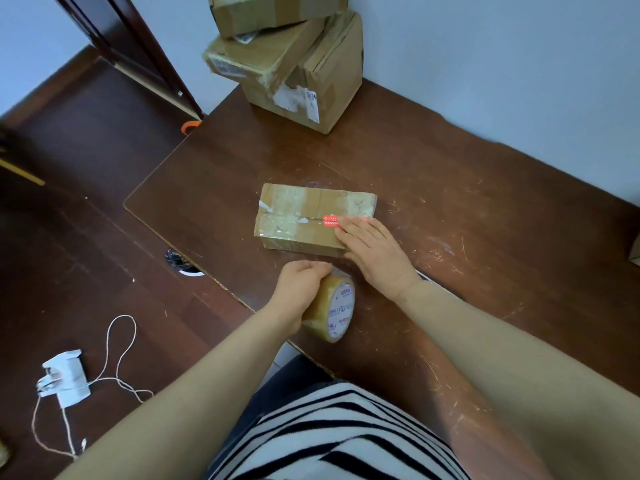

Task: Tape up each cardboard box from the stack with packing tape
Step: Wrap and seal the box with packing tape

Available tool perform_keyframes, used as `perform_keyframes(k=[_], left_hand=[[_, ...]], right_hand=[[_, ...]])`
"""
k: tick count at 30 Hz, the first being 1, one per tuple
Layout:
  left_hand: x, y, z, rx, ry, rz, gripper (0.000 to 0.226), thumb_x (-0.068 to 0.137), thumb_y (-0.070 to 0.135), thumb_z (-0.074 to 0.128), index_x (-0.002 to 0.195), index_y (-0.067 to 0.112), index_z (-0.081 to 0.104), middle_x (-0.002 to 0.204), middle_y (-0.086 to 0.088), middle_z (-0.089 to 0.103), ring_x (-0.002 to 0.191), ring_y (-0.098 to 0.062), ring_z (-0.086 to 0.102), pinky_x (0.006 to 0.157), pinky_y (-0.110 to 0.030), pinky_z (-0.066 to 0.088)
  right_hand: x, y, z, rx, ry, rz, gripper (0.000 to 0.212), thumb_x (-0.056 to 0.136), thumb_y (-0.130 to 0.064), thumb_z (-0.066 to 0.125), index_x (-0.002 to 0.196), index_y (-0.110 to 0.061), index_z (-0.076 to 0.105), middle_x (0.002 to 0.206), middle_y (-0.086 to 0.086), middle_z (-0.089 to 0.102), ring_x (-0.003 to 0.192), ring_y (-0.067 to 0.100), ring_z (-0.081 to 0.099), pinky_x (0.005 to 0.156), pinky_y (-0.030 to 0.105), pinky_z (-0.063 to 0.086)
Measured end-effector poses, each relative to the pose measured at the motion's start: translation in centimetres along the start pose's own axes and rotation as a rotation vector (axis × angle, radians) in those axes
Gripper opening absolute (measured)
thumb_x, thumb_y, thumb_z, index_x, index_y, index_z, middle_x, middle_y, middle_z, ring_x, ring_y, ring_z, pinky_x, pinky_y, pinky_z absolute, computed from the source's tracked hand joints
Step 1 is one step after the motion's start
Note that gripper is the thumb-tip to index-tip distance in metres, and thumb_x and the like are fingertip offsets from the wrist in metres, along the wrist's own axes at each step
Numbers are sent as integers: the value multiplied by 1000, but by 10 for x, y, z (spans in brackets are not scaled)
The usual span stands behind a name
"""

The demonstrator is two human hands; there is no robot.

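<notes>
Left hand (300,284) grips the half-hidden tape roll (337,308); right hand (375,252) lies flat on the box (298,216).

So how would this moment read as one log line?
left hand: grips tape roll | right hand: flat on small box | stack of boxes: behind, untouched

A scratched dark brown wooden worktop (450,168) carries a flat brown cardboard box (304,220) with old tape and a red sticker at its middle, a leaning stack of brown cardboard boxes (294,64) at the far corner, and a yellowish roll of packing tape (332,306) on edge near the front. A white folded paper piece (65,377) and a pale looped string (117,341) lie on the dark wooden floor (86,237).
</notes>
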State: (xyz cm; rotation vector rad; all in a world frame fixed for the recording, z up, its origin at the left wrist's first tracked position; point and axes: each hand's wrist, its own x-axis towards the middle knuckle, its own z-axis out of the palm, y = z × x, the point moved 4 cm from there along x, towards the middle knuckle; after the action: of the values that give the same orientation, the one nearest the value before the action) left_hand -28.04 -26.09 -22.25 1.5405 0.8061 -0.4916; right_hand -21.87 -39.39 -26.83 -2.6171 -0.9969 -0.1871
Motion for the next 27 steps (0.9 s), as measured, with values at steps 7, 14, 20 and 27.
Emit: perform_keyframes(k=[7, 14, 20, 27], left_hand=[[-20, 12, 4, -92, -59, 116, 11, 91, 8, 57, 84, 13, 66, 82, -7, 66, 76, -17, 60, 80, -34, 49], [-38, 31, 21, -66, -229, 305, 7, 90, 2, 57, 93, 9, 58, 75, -2, 66, 69, -12, 61, 65, -23, 49], [-46, 32, 41, 33, -345, 445, 16, 91, 1, 58, 95, 16, 59, 83, -3, 69, 76, -16, 63, 71, -28, 49], [-48, 40, 47, 163, -356, 557, 23, 92, 7, 60, 97, 29, 59, 94, 3, 71, 87, -13, 67, 77, -27, 53]], right_hand=[[-2, -3, -54, 565, -202, 368, 57, 81, 3, 52, 134, -17, 53, 139, -1, 49, 130, 9, 39, 109, 21, 27], [-28, -30, -103, 1084, -50, 898, 12, 81, -16, 75, 91, -9, 73, 86, 4, 73, 76, 4, 64, 77, 21, 54], [-36, -36, -130, 403, -105, 837, 11, 93, -27, 57, 93, -20, 65, 103, -2, 61, 95, 16, 58, 85, 34, 47], [-42, -47, -140, 240, -76, 849, 17, 99, -28, 43, 104, -24, 59, 109, -3, 58, 99, 20, 58, 87, 35, 45]])
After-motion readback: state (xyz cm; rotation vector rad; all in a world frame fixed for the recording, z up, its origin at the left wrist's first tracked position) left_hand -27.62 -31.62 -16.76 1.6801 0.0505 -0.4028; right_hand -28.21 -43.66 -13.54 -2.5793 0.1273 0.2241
